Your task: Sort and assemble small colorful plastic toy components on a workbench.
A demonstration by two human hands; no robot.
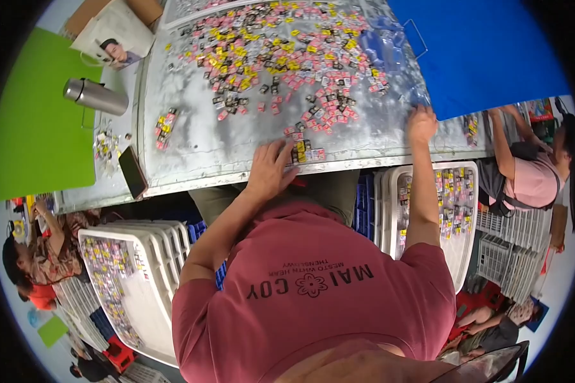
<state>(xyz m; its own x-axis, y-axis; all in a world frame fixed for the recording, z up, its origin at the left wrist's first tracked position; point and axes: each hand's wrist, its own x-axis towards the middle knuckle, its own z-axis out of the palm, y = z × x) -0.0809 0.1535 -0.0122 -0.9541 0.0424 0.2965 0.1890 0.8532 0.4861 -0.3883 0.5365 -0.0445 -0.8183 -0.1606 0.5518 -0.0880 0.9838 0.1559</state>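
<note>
My left hand rests at the table's near edge with its fingers apart. Beside its fingertips lies a small cluster of tiny printed blocks in pink, black and yellow. Farther right, the fingers of my right hand are bunched together at the end of a clear plastic bag. More clear plastic bags spread behind that hand. A wide scatter of the same tiny blocks covers the middle and far part of the metal table. Another short group of blocks lies at the left.
A phone, a steel flask and a white bag sit along the left side. White trays holding filled packs stand left of me, and more trays right. A blue panel borders the right. Co-workers sit on both sides.
</note>
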